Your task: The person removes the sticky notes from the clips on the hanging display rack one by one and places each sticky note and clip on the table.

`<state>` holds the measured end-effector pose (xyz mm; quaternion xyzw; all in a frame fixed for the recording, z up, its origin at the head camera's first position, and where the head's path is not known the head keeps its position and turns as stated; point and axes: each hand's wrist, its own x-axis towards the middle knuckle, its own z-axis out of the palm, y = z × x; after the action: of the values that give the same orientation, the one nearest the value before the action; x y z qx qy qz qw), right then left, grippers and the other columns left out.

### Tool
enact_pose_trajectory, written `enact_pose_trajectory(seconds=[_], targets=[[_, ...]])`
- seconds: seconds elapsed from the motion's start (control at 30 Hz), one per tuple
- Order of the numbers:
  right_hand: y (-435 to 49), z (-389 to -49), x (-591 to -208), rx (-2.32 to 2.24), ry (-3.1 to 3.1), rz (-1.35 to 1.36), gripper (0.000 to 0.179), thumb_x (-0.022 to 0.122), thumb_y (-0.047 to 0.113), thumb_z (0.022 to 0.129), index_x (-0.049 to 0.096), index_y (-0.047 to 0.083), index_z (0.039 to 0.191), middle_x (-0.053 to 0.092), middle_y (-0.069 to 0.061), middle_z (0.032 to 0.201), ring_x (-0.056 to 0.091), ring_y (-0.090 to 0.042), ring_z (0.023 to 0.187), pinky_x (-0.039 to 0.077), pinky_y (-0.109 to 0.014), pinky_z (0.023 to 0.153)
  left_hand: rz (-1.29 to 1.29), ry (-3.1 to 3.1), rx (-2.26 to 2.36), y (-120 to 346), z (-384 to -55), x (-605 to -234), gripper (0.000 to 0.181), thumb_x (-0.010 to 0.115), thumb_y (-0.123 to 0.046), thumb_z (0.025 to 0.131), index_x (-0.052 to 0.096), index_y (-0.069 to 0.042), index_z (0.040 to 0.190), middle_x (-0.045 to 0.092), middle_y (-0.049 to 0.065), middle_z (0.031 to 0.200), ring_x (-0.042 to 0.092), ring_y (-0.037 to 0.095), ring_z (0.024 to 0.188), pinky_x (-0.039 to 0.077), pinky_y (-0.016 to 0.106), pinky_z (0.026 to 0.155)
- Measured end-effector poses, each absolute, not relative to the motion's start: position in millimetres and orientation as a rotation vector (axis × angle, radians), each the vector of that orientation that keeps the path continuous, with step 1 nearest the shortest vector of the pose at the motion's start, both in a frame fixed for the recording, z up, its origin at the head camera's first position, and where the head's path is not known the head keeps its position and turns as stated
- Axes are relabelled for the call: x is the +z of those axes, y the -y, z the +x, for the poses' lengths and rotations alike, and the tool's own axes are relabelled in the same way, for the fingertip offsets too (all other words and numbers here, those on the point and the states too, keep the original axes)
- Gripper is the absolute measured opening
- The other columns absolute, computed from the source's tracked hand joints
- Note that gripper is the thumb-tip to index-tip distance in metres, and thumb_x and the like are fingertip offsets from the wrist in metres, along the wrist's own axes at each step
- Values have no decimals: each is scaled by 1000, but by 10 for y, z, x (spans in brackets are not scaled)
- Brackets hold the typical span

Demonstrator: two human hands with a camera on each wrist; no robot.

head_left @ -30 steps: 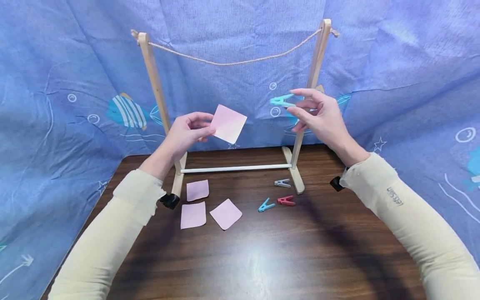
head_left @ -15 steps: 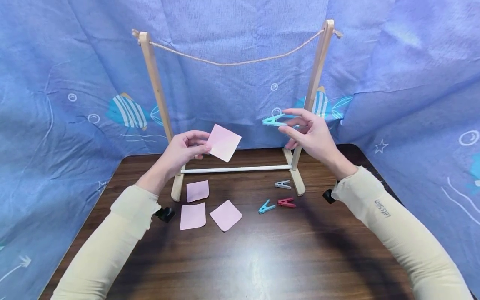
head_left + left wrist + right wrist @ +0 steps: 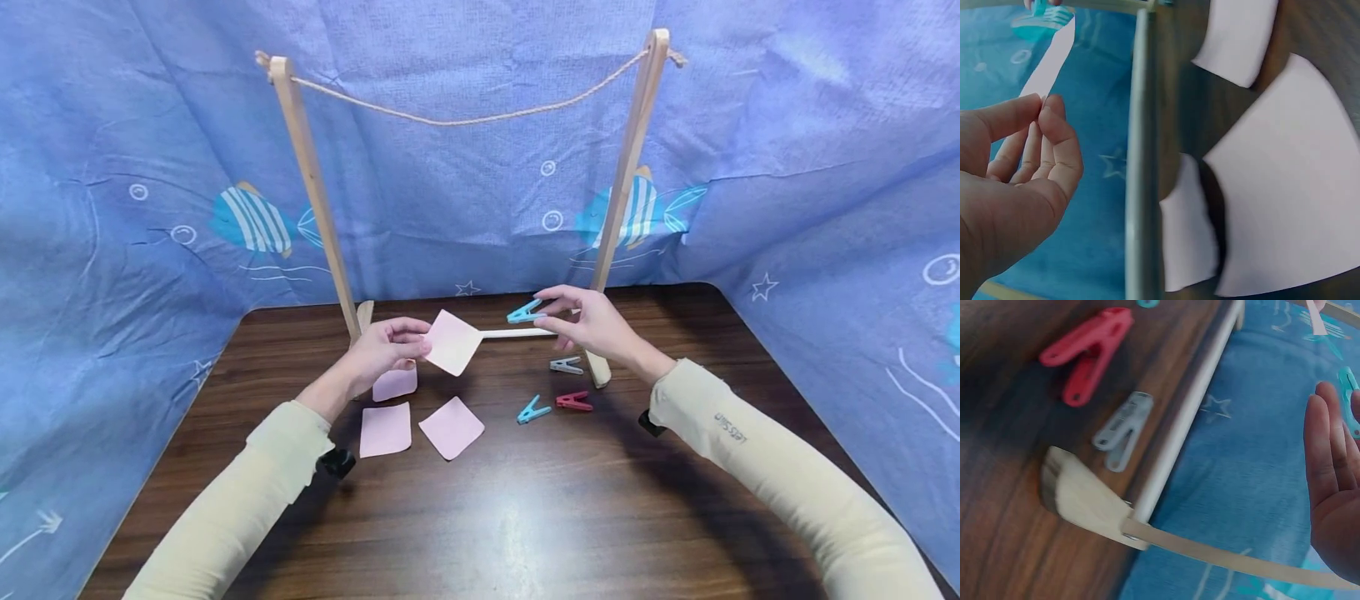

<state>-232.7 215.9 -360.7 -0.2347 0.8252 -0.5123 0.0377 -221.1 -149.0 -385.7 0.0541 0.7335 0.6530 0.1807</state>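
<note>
My left hand (image 3: 386, 354) pinches one corner of a pink sticky note (image 3: 454, 342) between thumb and fingers, held up in front of the rack's white crossbar. In the left wrist view that sticky note (image 3: 1052, 59) shows nearly edge-on above the fingertips. To the right, my right hand (image 3: 581, 318) pinches a turquoise clothespin (image 3: 525, 312) by its handle ends, its nose aimed left toward the note. The right wrist view has only part of the right hand (image 3: 1335, 469), with the turquoise clothespin (image 3: 1349, 394) cut off at the edge.
Several pink sticky notes (image 3: 386, 430) lie on the dark wooden table (image 3: 420, 525). Grey (image 3: 566, 365), red (image 3: 573, 401) and blue clothespins (image 3: 533, 410) lie to their right. Behind stands a wooden rack (image 3: 311, 187) with a sagging rope (image 3: 465, 122) strung across its top; a blue curtain backs it.
Both hands have come down from in front of the curtain to crossbar height, still holding the sticky note and the turquoise clothespin. The right hand has also shifted left. Things on the table stay put.
</note>
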Motion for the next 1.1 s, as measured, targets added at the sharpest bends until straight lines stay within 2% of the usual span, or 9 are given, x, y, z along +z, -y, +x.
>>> enact_pose_trajectory(seconds=[0.1,0.3,0.47,0.57,0.8,1.1], targets=[[-2165,-2328,-3687,-1583,-2487,-674,42,75,24,95,63,14,133,75,-9,108,70,-46,70,60,-48,58,112,-2058,1826,1474,-2212,-3966,42,68,-1,95,55,5,135,72,-1,93,68,12,83,58,28,76],[-2183,-2322,-3819,-1610,-2428,-664,41,75,15,94,62,8,132,73,-13,108,70,-47,70,60,-45,56,104,-2024,1845,1472,-2214,-4062,43,69,-1,95,55,6,135,71,0,92,68,13,82,57,26,73],[-2166,-2314,-4009,-1480,-2447,-649,41,74,13,95,62,8,133,72,-11,105,71,-34,67,60,-42,55,30,-1936,1878,1477,-2201,-4167,41,67,3,95,54,6,134,70,2,88,67,13,78,55,23,66],[-2148,-2310,-4111,-1441,-2411,-610,43,75,11,94,60,4,134,72,-12,104,71,-32,67,61,-43,55,-14,-1887,1871,1476,-2191,-4250,41,65,5,96,53,7,135,70,3,89,68,13,78,56,22,66],[-2128,-2323,-4225,-1479,-2292,-518,46,73,5,94,54,-8,135,72,-13,101,72,-30,66,61,-44,56,-46,-1922,1812,1489,-2155,-4346,47,62,9,95,48,8,140,67,10,103,70,16,85,59,25,71],[-2075,-2318,-4318,-1450,-2283,-354,38,75,6,92,57,-2,125,75,-11,95,72,-29,66,62,-42,58,-129,-1918,1892,1460,-2146,-4332,50,60,12,95,45,7,142,60,23,123,71,21,91,60,30,77]])
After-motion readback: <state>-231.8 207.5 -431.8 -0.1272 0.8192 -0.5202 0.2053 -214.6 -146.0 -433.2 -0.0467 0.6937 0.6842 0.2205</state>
